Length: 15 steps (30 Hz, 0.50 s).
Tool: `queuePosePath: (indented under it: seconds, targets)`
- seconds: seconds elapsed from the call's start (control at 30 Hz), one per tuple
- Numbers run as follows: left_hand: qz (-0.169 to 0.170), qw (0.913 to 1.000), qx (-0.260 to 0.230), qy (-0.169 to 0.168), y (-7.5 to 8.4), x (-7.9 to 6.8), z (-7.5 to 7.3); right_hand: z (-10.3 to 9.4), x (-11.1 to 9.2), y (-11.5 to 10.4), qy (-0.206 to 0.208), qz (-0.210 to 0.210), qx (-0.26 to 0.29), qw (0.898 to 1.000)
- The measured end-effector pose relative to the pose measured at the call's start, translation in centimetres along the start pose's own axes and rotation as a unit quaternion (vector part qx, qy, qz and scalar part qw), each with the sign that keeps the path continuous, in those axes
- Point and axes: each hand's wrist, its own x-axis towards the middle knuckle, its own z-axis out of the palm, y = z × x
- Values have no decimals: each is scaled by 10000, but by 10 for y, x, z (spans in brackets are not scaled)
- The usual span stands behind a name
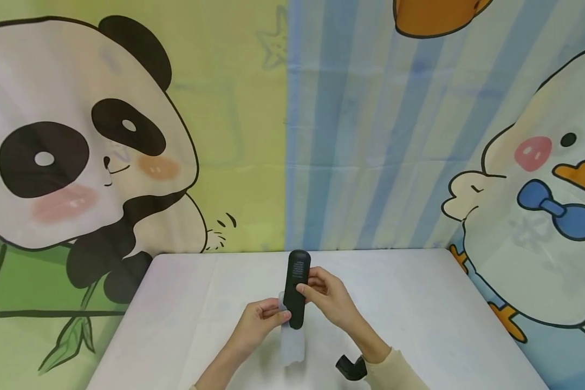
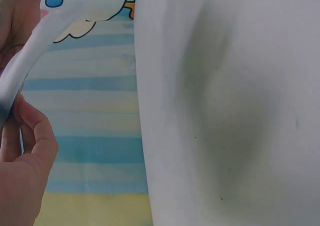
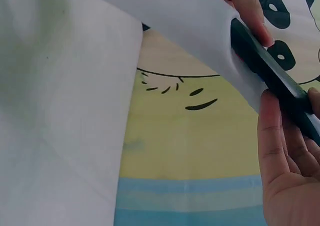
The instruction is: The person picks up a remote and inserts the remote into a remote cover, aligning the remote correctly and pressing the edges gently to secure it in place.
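A slim black remote control is held up over the table, its back with small printed text toward the head camera. My right hand grips it by the right edge, thumb across the back. My left hand pinches a thin, soft white strip beside the remote's lower end, the thumb tip right at the remote's edge. The strip lies behind the remote and hangs down below it. In the right wrist view the remote lies along the white strip; in the left wrist view the strip covers the remote.
A bent black piece lies on the white table next to my right sleeve. Behind the table hangs a printed curtain with a panda and a white bird.
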Motion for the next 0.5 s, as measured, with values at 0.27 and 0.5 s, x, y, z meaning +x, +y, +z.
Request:
queuePosePath:
  seconds: [0.27,0.5]
  targets:
    - [22,9949,-737,694,3,0,3,1,-12,-9,471,-552,-753,9945]
    - [-114,9887,-1174,921,8,-4,6,5,-21,-1,-19,-578,-1573,9859]
